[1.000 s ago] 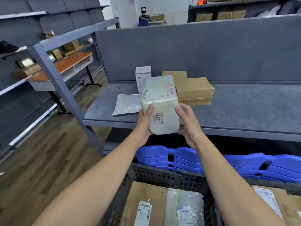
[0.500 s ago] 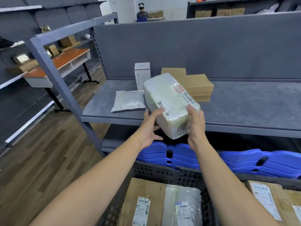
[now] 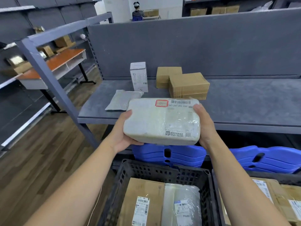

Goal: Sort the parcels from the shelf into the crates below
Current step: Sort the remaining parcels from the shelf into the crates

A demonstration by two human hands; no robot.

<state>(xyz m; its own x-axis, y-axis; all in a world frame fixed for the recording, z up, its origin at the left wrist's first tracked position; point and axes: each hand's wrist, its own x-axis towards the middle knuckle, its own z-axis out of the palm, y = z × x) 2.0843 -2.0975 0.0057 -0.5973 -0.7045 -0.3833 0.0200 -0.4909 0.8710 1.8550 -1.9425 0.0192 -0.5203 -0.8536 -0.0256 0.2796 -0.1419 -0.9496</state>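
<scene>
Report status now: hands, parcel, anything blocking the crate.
Left hand and right hand grip the white wrapped parcel by its ends. Parcel level, label up, clear of the shelf. Black crate below part full, nothing blocking the drop.

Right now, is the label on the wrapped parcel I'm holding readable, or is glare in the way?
Head view: on the wrapped parcel, the top-edge code strip is sharp; film glare veils the lower-right sticker; red-box writing too faint.

On the grey shelf (image 3: 244, 98), a white carton (image 3: 139, 76) stood left of two brown cardboard boxes (image 3: 189, 84), a grey mailer bag (image 3: 121, 100) before it. The white wrapped parcel (image 3: 161, 121) hung above a black mesh crate (image 3: 162, 170).
</scene>
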